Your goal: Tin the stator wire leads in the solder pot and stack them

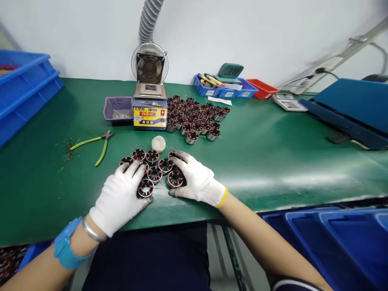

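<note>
Several ring-shaped motor stators [154, 174] with copper windings stand close together on the green bench, between my gloved hands. My left hand [119, 196] curls around the left side of this cluster, fingertips over the stators at the back and thumb near the front stator [146, 188]. From the right, my right hand [194, 178] cups the cluster, its thumb below one stator [175, 179] and its fingers over those behind. The glove fingertips are darkened. Behind the cluster sits a round whitish lump [158, 144].
Green-handled cutters [104, 147] lie left beside wire scraps. Behind are a purple tray [118, 109], a solder pot unit [150, 117] and many more stators [197, 115]. Blue bins [216, 89], a red tray [262, 89] and a dark blue folder [348, 109] stand farther right.
</note>
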Available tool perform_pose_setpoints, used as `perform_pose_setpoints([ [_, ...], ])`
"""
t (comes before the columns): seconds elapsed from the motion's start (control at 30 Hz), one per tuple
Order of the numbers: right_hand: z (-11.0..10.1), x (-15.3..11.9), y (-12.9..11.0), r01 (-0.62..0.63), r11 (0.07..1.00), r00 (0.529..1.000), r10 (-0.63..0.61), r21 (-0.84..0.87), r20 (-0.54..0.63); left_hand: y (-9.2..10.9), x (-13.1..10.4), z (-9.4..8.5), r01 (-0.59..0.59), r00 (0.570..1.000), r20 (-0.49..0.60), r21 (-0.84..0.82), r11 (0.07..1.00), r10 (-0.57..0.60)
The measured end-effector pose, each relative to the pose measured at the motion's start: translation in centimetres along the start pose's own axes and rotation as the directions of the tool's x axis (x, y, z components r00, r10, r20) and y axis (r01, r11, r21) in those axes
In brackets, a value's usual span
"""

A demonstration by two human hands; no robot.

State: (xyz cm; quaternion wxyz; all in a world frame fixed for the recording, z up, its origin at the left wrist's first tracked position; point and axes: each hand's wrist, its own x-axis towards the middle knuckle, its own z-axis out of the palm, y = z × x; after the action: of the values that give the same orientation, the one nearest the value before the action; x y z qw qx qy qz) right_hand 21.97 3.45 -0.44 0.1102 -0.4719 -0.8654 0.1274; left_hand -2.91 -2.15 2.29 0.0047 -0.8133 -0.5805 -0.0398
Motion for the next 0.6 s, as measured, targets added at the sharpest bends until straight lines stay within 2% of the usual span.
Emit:
perform_pose_setpoints([
  [0.1, -0.4, -0.1, -0.8, 0.001, 0.999, 0.999, 0.001, -0.049, 0.039, -0.3, 0.4, -0.4, -0.026, 0.999, 0.043, -0.020, 0.999, 0.027],
  [0.33, -1.9, 0.7, -3.6, -0.043, 0.996, 0.968, 0.061, -0.080, 0.243, -2.0, 0.9, -0.5, -0.083, 0.991, 0.096, -0.128, 0.988, 0.095],
  [0.47, -1.3, 0.3, -4.5, -0.049, 0.997, 0.973, 0.063, -0.065, 0.222, -2.2, 0.0, 0.1, -0.073, 0.993, 0.083, -0.134, 0.988, 0.085],
  [0.6, -0.6, -0.1, -5.2, -0.065, 0.996, 0.979, 0.076, -0.065, 0.190, -1.9, -0.9, 0.2, -0.113, 0.984, 0.128, -0.112, 0.987, 0.127],
])
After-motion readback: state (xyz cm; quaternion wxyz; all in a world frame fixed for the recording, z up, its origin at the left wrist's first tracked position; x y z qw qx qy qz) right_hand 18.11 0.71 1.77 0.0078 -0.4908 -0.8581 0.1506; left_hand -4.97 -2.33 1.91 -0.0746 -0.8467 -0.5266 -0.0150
